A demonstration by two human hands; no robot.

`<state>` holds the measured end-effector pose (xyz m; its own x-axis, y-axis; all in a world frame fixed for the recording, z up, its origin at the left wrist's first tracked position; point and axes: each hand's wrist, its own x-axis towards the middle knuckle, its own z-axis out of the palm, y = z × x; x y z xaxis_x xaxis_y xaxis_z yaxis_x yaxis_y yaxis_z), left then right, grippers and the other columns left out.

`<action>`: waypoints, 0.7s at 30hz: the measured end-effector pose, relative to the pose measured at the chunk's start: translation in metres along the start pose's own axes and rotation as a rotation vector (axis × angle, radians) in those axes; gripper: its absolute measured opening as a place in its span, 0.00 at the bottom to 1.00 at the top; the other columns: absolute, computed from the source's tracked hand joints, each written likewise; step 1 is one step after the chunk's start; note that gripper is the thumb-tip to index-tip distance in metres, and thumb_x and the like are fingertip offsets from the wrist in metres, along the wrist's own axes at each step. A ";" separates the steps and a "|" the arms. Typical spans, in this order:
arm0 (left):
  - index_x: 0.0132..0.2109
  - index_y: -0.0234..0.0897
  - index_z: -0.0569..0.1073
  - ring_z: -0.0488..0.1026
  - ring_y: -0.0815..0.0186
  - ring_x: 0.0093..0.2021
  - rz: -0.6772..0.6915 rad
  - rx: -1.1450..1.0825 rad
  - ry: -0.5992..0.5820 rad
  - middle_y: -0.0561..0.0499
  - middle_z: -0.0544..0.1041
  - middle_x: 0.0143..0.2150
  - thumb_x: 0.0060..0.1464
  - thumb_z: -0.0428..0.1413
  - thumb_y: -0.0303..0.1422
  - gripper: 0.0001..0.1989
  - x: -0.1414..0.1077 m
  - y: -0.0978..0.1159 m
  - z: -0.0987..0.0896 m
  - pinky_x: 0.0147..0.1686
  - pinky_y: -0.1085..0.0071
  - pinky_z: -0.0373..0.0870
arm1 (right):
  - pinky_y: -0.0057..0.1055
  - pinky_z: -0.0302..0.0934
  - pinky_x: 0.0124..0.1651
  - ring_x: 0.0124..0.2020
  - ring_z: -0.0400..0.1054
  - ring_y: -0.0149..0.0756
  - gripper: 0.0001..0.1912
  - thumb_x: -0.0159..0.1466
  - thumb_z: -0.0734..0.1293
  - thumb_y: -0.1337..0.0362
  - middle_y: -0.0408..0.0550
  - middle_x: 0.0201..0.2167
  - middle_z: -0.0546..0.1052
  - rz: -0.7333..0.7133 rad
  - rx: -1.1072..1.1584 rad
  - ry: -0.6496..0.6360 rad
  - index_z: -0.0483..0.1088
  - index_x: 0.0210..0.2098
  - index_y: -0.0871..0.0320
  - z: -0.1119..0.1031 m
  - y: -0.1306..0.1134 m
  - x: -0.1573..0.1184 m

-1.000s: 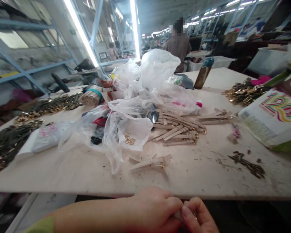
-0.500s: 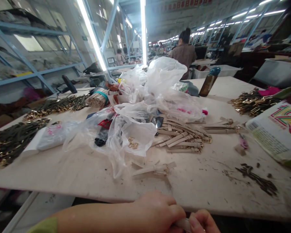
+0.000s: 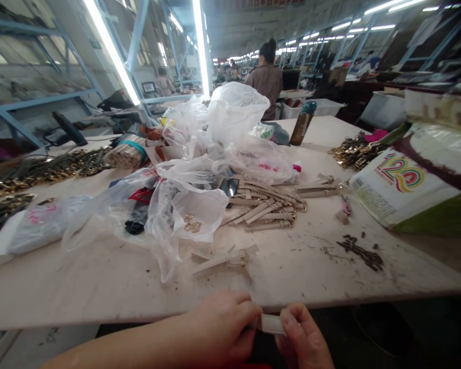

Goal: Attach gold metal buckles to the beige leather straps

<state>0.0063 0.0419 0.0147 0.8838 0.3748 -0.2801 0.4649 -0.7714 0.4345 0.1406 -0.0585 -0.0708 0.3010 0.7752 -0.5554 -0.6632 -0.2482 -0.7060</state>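
Observation:
Just off the table's front edge, my left hand (image 3: 230,323) and my right hand (image 3: 305,335) face each other, both closed. Between them stretches a short, flat beige strap (image 3: 272,324), pinched at its right end by my right thumb and fingers. Its other end disappears into my left fingers. On the table beyond lie a few beige straps with gold buckles (image 3: 226,260). Farther back is a larger pile of similar buckled straps (image 3: 267,207). Several small gold buckles (image 3: 192,224) rest on an opened white plastic bag (image 3: 211,205).
Crumpled clear bags (image 3: 234,113) heap up mid-table (image 3: 111,287). Dark buckled straps (image 3: 72,164) lie at left, others (image 3: 355,148) at right. A printed bag (image 3: 392,184), dark scraps (image 3: 363,253) and a brown bottle (image 3: 302,123) are on the right. A person (image 3: 267,79) stands beyond.
My hands have come up and slightly apart, so more of the beige strap shows between them. The camera view has turned to the right; the table things appear farther left.

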 end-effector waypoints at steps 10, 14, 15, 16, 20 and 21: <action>0.40 0.37 0.69 0.70 0.65 0.34 -0.142 -0.179 0.050 0.52 0.72 0.35 0.55 0.54 0.35 0.07 0.007 -0.003 0.017 0.33 0.73 0.65 | 0.22 0.41 0.21 0.18 0.43 0.23 0.20 0.56 0.66 0.48 0.33 0.17 0.53 -0.042 0.031 -0.100 0.58 0.29 0.56 0.011 -0.014 -0.005; 0.41 0.39 0.70 0.70 0.66 0.34 -0.167 -0.177 0.066 0.53 0.73 0.34 0.55 0.53 0.33 0.07 0.007 -0.006 0.011 0.32 0.73 0.64 | 0.23 0.40 0.21 0.18 0.45 0.24 0.27 0.58 0.58 0.40 0.34 0.18 0.54 -0.035 -0.099 -0.161 0.63 0.38 0.59 -0.001 -0.010 0.003; 0.41 0.39 0.71 0.70 0.66 0.34 -0.181 -0.147 0.063 0.53 0.73 0.34 0.55 0.53 0.33 0.07 0.006 -0.007 0.010 0.33 0.73 0.64 | 0.23 0.42 0.21 0.18 0.46 0.25 0.28 0.58 0.58 0.40 0.34 0.18 0.55 -0.091 -0.194 -0.159 0.63 0.41 0.59 -0.005 -0.010 0.005; 0.41 0.39 0.71 0.70 0.65 0.34 -0.193 -0.110 0.057 0.52 0.73 0.34 0.54 0.53 0.33 0.07 0.005 -0.008 0.009 0.33 0.72 0.64 | 0.24 0.43 0.22 0.19 0.48 0.26 0.29 0.57 0.60 0.41 0.35 0.18 0.56 -0.166 -0.310 -0.153 0.63 0.44 0.60 -0.009 -0.010 0.007; 0.40 0.39 0.71 0.71 0.63 0.35 -0.191 -0.027 0.015 0.52 0.73 0.36 0.55 0.52 0.34 0.06 0.001 -0.009 0.007 0.33 0.71 0.65 | 0.26 0.50 0.26 0.21 0.55 0.29 0.29 0.49 0.72 0.52 0.35 0.19 0.61 -0.354 -0.771 -0.160 0.65 0.46 0.58 -0.014 -0.013 0.009; 0.40 0.39 0.70 0.71 0.63 0.35 -0.183 -0.021 0.006 0.51 0.73 0.36 0.56 0.52 0.34 0.06 0.000 -0.010 0.007 0.33 0.71 0.66 | 0.26 0.51 0.26 0.22 0.57 0.30 0.25 0.50 0.71 0.53 0.36 0.19 0.63 -0.364 -0.823 -0.170 0.66 0.44 0.58 -0.013 -0.013 0.010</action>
<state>0.0016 0.0460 0.0046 0.7849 0.5107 -0.3510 0.6186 -0.6796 0.3944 0.1612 -0.0553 -0.0722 0.2479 0.9455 -0.2111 0.1701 -0.2570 -0.9513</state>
